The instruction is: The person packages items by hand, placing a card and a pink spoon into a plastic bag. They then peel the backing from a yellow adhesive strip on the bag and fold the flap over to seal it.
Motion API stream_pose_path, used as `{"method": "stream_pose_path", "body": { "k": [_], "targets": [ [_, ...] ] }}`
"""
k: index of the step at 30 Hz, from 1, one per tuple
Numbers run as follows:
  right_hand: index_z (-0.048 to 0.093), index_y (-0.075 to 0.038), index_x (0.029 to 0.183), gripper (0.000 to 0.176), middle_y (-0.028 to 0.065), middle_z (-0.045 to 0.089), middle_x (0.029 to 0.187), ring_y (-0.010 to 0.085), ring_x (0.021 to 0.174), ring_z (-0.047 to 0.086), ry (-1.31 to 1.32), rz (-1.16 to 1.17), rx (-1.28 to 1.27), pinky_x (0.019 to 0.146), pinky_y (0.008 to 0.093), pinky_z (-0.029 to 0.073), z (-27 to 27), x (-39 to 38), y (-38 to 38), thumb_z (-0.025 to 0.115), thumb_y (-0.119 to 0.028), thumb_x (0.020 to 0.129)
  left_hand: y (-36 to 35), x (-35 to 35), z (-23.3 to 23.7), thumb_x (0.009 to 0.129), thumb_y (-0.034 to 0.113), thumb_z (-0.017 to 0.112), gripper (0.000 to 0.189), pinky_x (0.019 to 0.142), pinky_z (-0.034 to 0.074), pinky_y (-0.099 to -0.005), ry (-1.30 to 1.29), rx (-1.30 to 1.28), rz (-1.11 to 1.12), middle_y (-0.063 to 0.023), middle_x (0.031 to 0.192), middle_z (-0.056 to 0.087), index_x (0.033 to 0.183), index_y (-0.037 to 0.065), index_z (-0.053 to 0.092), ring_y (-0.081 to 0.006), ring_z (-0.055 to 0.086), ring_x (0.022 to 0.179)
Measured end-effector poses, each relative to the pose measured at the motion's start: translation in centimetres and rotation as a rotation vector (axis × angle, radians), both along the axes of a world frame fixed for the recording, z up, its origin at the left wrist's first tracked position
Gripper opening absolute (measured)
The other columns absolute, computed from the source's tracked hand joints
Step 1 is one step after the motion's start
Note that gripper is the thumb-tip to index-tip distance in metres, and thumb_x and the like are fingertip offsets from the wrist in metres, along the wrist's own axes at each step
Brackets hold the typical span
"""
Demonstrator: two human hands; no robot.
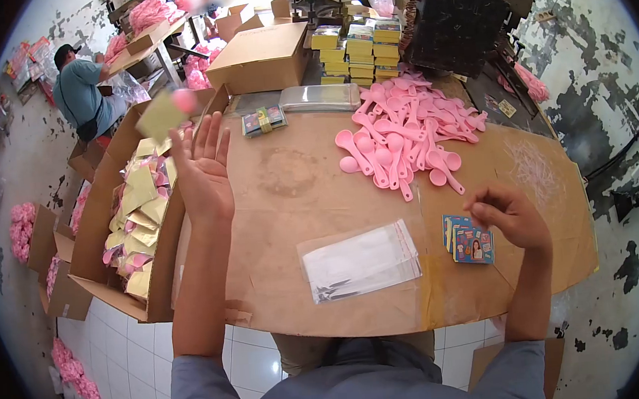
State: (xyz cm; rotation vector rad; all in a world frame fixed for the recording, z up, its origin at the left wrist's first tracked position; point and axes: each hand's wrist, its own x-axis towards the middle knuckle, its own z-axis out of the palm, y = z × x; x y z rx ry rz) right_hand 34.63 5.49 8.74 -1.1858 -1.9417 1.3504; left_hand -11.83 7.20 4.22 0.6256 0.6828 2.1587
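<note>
My left hand [208, 171] is raised palm up with fingers spread, by the right edge of a long cardboard box [163, 287]. Just beyond its fingertips a blurred yellow packet with a pink part [165, 118] is in the air over the box. Inside the box lie several yellow and pink packets [139, 191]. My right hand [504, 213] hovers with bent fingers over the upper right of a stack of blue printed cards [475, 247]; whether it pinches anything is too small to tell. Clear plastic sleeves [362, 262] lie left of the cards.
Pink spoons [404, 133] are heaped at the table's back. Behind them stand stacks of yellow-edged cards [360, 50] and a dark machine [452, 20]. A banded card bundle [263, 121] lies near a closed carton [257, 56]. A person [82, 94] sits at the far left.
</note>
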Motion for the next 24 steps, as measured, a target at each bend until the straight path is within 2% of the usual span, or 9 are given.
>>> {"method": "stream_pose_path", "body": {
  "k": [1,3,5,7,10,13,17,19,24],
  "targets": [
    [0.07,0.0,0.108,0.013,0.0019,0.066,0.085,0.0075,0.075,0.061,0.002,0.016,-0.03,0.068,0.0252,0.051,0.4,1.2,-0.2,0.065,-0.011,0.103,0.1,-0.3,0.2,0.107,0.038,0.056,0.06,0.109,0.048,-0.0386,-0.195,-0.019,-0.02,-0.0166,0.146,0.054,0.152,0.001,0.04,-0.0269,0.056,0.134],
    [0.07,0.0,0.106,0.013,0.0036,0.066,0.083,0.0085,0.072,0.062,0.005,0.048,-0.091,0.064,0.0254,0.05,0.9,4.5,-0.2,0.064,-0.012,0.103,0.0,1.2,-0.9,0.108,0.042,0.051,0.064,0.109,0.047,-0.038,0.027,-0.139,-0.066,-0.018,0.147,0.054,0.155,0.002,0.034,-0.0283,0.056,0.135],
    [0.069,0.0,0.11,0.013,0.0065,0.067,0.08,0.0104,0.065,0.063,0.328,0.199,0.068,0.059,0.0259,0.05,0.6,9.7,0.8,0.063,-0.009,0.102,-0.2,3.4,-2.3,0.107,0.043,0.052,0.066,0.107,0.047,-0.0379,0.231,-0.207,-0.172,-0.0175,0.147,0.055,0.156,0.003,0.033,-0.0283,0.057,0.133],
    [0.064,0.001,0.121,0.024,0.0117,0.071,0.094,0.0176,0.083,0.071,0.891,0.352,0.071,0.074,0.0285,0.056,-0.9,14.1,3.9,0.06,0.002,0.097,-0.7,5.6,-3.6,0.105,0.041,0.058,0.065,0.104,0.048,-0.0384,0.421,-0.218,-0.342,-0.0151,0.146,0.056,0.154,0.003,0.037,-0.0268,0.061,0.128],
    [0.058,0.002,0.129,0.04,0.0171,0.07,0.114,0.026,0.109,0.07,-0.096,-0.529,0.469,0.097,0.0332,0.054,-3.5,20.6,8.9,0.055,0.011,0.09,-1.8,9.1,-5.4,0.097,0.034,0.071,0.06,0.098,0.049,-0.038,0.821,-0.239,-0.476,-0.0124,0.137,0.061,0.145,0.004,0.052,-0.0242,0.063,0.118],
    [0.058,0.004,0.129,0.042,0.0177,0.066,0.127,0.029,0.127,0.063,-1.045,-0.696,0.961,0.11,0.0323,0.045,-7.7,22.9,8.4,0.056,0.011,0.087,-4.1,11.2,-5.6,0.09,0.029,0.079,0.052,0.096,0.049,-0.0377,1.432,-0.17,-0.364,-0.0119,0.12,0.064,0.133,0.005,0.063,-0.0249,0.064,0.109],
    [0.059,0.002,0.13,0.05,0.0216,0.061,0.137,0.0371,0.135,0.054,-0.752,-0.784,0.431,0.114,0.0428,0.041,-2.9,17.9,5.3,0.053,0.015,0.082,-5.1,12.3,-5.6,0.083,0.031,0.085,0.048,0.092,0.049,-0.0388,1.67,-0.091,-0.277,-0.0105,0.103,0.062,0.122,0.006,0.07,-0.0274,0.063,0.099],
    [0.06,0.0,0.129,0.049,0.0207,0.061,0.138,0.0375,0.132,0.055,-0.273,-0.737,0.198,0.111,0.044,0.043,-2.8,20.1,5.7,0.056,0.013,0.083,-4.8,12.1,-5.5,0.082,0.032,0.085,0.045,0.09,0.049,-0.0404,1.721,-0.088,-0.322,-0.0089,0.098,0.062,0.116,0.007,0.072,-0.0277,0.062,0.095],
    [0.062,0.0,0.127,0.033,0.0135,0.065,0.131,0.025,0.115,0.063,-0.955,-0.52,1.02,0.099,0.0353,0.05,-6.0,21.0,5.9,0.064,0.0,0.094,-4.6,12.0,-6.2,0.083,0.026,0.084,0.032,0.084,0.051,-0.0387,1.669,-0.121,-0.391,-0.0073,0.092,0.062,0.106,0.006,0.073,-0.0256,0.063,0.091]
  ]
}}
